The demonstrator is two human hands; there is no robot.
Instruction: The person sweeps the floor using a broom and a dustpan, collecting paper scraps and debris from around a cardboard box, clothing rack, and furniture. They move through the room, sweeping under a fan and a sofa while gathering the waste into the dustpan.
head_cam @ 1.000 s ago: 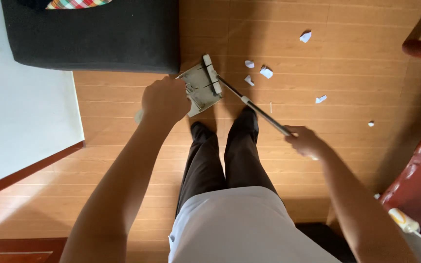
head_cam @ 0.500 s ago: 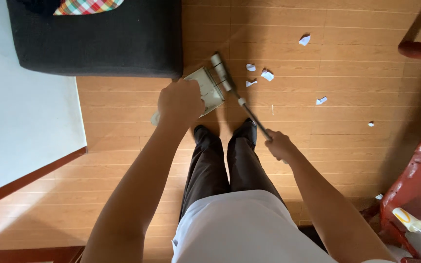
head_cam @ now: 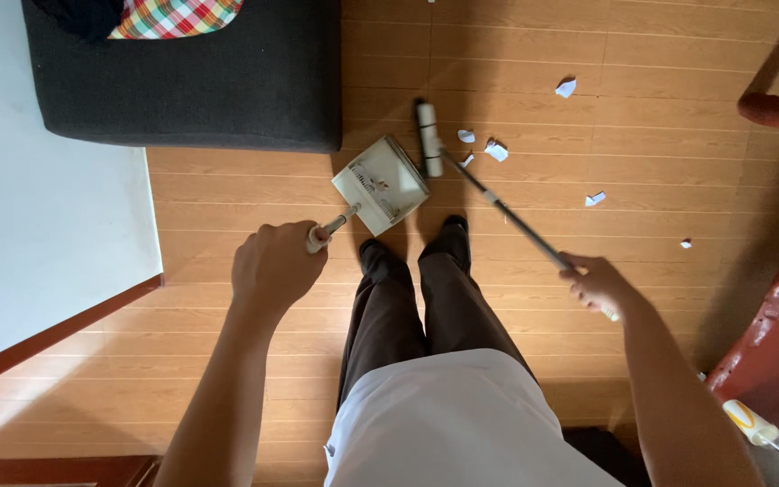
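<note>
Head view. The dustpan (head_cam: 380,185) is set on the floor (head_cam: 227,189) just ahead of the shoes, its handle (head_cam: 328,229) enclosed at the end by the left hand (head_cam: 274,269), fingers wrapped fully round it. The broom (head_cam: 427,137) is held by its shaft in the right hand (head_cam: 599,284), likewise fully closed; the head is laid just beside the pan's right edge. Paper scraps (head_cam: 495,150) are scattered just right of the broom head, others well apart farther right. Pan judged light, rigid plastic, best taken by the handle; scraps are featherlight and easily blown about. The sofa (head_cam: 191,81) corner stands near the pan's left rear. Red furniture (head_cam: 768,316) closes off the right. Open floor is seen between.
</note>
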